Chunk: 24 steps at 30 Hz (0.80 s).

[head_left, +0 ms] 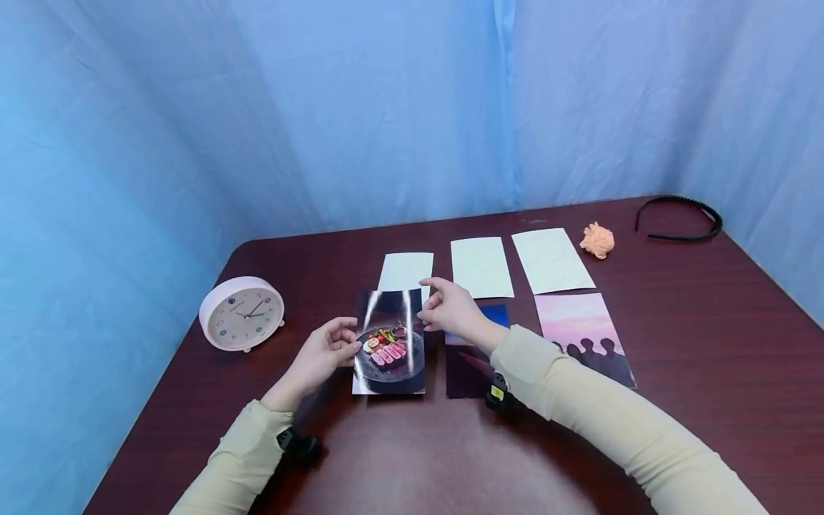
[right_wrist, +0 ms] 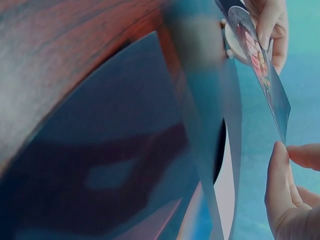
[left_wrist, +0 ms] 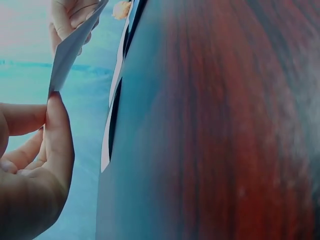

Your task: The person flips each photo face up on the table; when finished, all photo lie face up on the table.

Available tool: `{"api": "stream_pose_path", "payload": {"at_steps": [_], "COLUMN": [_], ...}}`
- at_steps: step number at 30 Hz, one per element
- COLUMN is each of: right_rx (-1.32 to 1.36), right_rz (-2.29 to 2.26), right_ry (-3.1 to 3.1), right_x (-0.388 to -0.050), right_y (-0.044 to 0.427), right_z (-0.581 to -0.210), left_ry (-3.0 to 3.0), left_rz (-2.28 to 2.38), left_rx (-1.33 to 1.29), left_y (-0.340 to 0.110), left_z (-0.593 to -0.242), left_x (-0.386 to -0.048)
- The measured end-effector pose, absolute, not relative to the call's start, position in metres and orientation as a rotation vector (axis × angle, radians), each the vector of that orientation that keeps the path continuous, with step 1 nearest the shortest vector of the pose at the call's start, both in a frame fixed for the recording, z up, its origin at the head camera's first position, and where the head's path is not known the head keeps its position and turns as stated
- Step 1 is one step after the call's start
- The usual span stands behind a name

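A glossy photo print (head_left: 389, 368) of sliced meat and vegetables on a dark plate is held up off the table, its picture facing me. My left hand (head_left: 320, 357) pinches its left edge between thumb and fingers. On the opposite edge, my right hand (head_left: 455, 312) pinches the print near its upper part. The left wrist view shows the photo almost edge-on, with the left thumb (left_wrist: 59, 130) against it. In the right wrist view the print's corner sits between the right thumb and finger. A dark blue photo (head_left: 466, 372) lies below my right forearm, partly covered by it.
Three white sheets lie in a back row: a left one (head_left: 405, 270) partly behind the held print, a middle one (head_left: 481, 267), a right one (head_left: 553, 260). A pink sunset photo (head_left: 576, 322), white clock (head_left: 247, 315), peach fluffy item (head_left: 597, 240) and black headband (head_left: 685, 237) surround them.
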State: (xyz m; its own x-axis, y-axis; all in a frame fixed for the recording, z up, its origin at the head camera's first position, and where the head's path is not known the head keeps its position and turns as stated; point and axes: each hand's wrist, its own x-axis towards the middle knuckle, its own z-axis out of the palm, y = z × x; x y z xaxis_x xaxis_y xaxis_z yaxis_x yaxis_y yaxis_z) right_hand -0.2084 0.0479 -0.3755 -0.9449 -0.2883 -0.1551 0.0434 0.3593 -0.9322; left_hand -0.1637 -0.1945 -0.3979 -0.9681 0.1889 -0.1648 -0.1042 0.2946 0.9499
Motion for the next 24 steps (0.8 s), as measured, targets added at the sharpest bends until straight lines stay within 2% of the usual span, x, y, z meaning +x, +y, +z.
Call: {"api": "stream_pose_path", "payload": {"at_steps": [24], "right_rx": [-0.297], "right_rz": [-1.186], "right_ry": [2.547], "right_x": [-0.222], "right_y": [0.045], "right_z": [-0.388], "left_ry": [2.427], "left_rz": [1.361], "left_rx": [0.109], "left_y": [-0.181], "left_z": [-0.407], "left_x": [-0.178]}}
